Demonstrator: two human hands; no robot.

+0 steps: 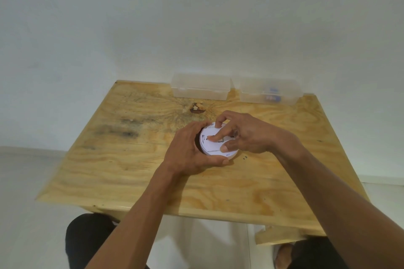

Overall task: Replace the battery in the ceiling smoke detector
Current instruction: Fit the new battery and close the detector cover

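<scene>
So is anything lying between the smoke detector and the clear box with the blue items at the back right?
Nothing visible. Bare wooden table lies between the smoke detector, held by the left hand and fingered by the right hand, and the right-hand clear box.

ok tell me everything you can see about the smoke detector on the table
The smoke detector is a round, flat white disc that looks like plastic, lying on the wooden table near its middle, with small dark markings and a dark opening on the upturned side. The left hand wraps around its left and near rim, and the right hand reaches over it, fingers pressing on the top. The hands hide much of it.
</scene>
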